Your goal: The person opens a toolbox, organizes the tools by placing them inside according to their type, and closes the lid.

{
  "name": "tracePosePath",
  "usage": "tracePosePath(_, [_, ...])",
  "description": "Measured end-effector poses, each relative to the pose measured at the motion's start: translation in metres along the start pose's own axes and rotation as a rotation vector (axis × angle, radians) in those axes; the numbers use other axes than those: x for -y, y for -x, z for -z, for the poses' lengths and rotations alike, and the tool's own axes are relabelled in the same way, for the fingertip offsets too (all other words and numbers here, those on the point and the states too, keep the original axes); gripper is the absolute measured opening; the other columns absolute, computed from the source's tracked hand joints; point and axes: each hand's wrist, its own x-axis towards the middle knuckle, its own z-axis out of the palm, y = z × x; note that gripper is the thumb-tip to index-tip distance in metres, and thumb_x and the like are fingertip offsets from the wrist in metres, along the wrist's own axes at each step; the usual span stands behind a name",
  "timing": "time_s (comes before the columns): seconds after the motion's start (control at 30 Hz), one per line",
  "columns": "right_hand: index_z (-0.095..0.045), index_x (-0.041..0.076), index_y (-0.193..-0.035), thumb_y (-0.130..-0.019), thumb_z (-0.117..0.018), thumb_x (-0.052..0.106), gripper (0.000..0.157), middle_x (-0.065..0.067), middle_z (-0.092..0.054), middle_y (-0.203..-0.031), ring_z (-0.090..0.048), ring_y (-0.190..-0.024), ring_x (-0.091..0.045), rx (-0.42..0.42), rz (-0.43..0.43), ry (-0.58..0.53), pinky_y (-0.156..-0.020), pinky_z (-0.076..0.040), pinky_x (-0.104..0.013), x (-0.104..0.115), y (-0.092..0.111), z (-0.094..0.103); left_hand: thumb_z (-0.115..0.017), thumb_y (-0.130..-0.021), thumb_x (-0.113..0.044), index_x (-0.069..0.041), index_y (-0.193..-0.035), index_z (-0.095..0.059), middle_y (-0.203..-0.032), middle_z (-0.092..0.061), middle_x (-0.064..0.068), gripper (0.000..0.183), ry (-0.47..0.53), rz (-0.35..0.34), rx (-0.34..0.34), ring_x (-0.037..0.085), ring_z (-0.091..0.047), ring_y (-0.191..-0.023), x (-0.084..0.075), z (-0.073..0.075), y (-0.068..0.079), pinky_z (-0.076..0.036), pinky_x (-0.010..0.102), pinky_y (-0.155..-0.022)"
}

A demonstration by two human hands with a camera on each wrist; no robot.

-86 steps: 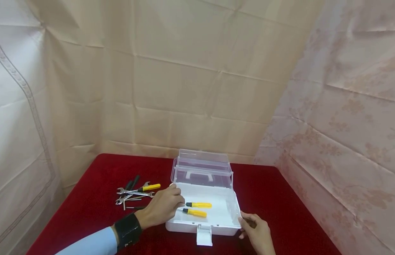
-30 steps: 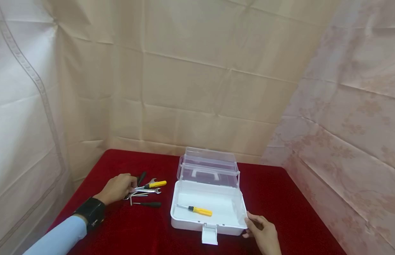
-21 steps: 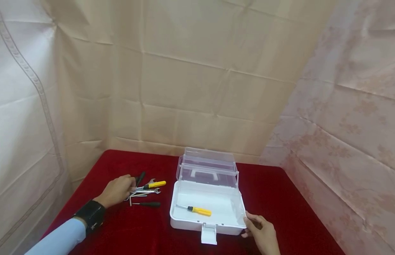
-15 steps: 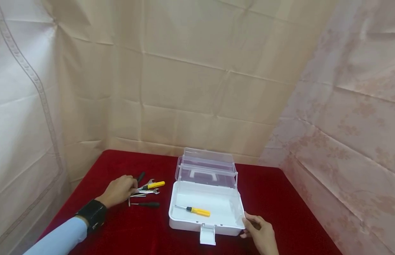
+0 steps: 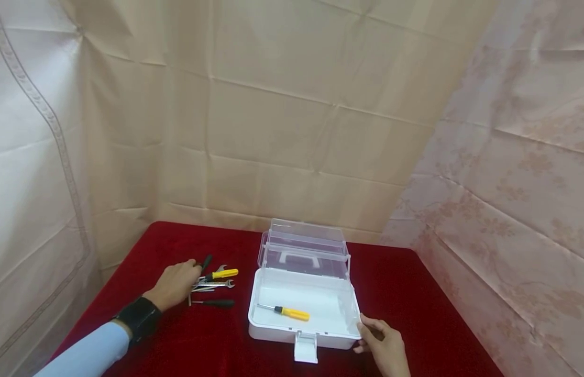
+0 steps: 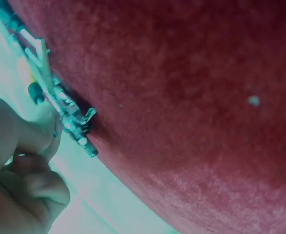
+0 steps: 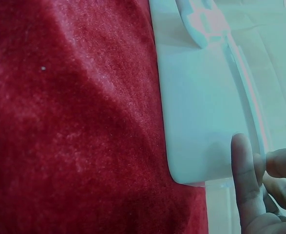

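My left hand (image 5: pixel 176 283) is at the tool pile on the left, thumb and forefinger pinching the shaft of a yellow-handled screwdriver (image 5: pixel 226 273); its tip is mostly hidden by the fingers. Beneath lie open-ended wrenches (image 5: pixel 218 284), hex keys and a dark-handled tool (image 5: pixel 207 262). In the left wrist view, the tools (image 6: pixel 67 109) lie close against the fingertips. A white toolbox (image 5: pixel 273 333) stands with its clear lid (image 5: pixel 296 256) raised. One yellow screwdriver (image 5: pixel 294 313) lies inside. My right hand (image 5: pixel 386 343) grips the box's front right corner, also seen in the right wrist view.
A black-handled screwdriver (image 5: pixel 218 303) lies in front of the pile. The box's latch (image 5: pixel 306 348) hangs down at the front. A red cloth (image 5: pixel 188 345) covers the table, and fabric walls (image 5: pixel 273 131) stand behind and at both sides.
My left hand has come from above the box back to the tool pile. Just now, the yellow screwdriver there has shifted slightly left over the wrenches. My right hand keeps its grip on the box.
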Motion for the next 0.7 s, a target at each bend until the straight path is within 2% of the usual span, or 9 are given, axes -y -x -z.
tracePosePath(0.1, [-0.062, -0.01, -0.122, -0.089, -0.07, 0.017, 0.044, -0.017, -0.062, -0.104, -0.066, -0.064, -0.025, -0.003, 0.004, -0.001, -0.06, -0.054, -0.034, 0.0, 0.0, 0.0, -0.075, -0.075, -0.002, -0.012, -0.072, -0.061, -0.07, -0.048, -0.002, 0.018, -0.004, 0.005, -0.009, 0.014, -0.047, -0.064, 0.001, 0.004, 0.0, -0.042, 0.028, -0.051])
tracePosePath(0.37, [-0.062, -0.01, -0.122, -0.089, -0.07, 0.014, 0.042, -0.017, -0.061, -0.101, -0.066, -0.065, -0.025, 0.0, 0.023, -0.031, -0.06, -0.054, -0.034, 0.001, 0.0, 0.0, -0.072, -0.077, 0.002, -0.012, -0.075, -0.067, -0.07, -0.051, -0.005, 0.015, 0.122, 0.079, 0.01, 0.01, -0.048, -0.065, -0.002, 0.015, -0.001, -0.044, 0.026, -0.058])
tracePosePath(0.57, [-0.062, -0.01, -0.122, -0.089, -0.07, 0.016, 0.043, -0.017, -0.061, -0.101, -0.066, -0.065, -0.025, 0.004, 0.025, -0.03, -0.06, -0.054, -0.035, 0.001, 0.0, 0.0, -0.071, -0.074, 0.007, -0.01, -0.082, -0.07, -0.074, -0.054, -0.005, 0.019, 0.174, 0.055, -0.059, 0.011, -0.052, -0.071, -0.005, 0.021, 0.002, -0.046, 0.028, -0.064])
tracePosePath(0.7, [-0.062, -0.01, -0.122, -0.089, -0.07, 0.016, 0.043, -0.017, -0.061, -0.1, -0.066, -0.064, -0.026, 0.005, 0.017, -0.019, -0.06, -0.054, -0.034, 0.001, 0.001, -0.001, -0.074, -0.077, 0.004, -0.009, -0.087, -0.072, -0.077, -0.056, -0.005, 0.016, 0.219, 0.068, -0.09, 0.012, -0.051, -0.074, -0.01, 0.025, 0.003, -0.046, 0.029, -0.067])
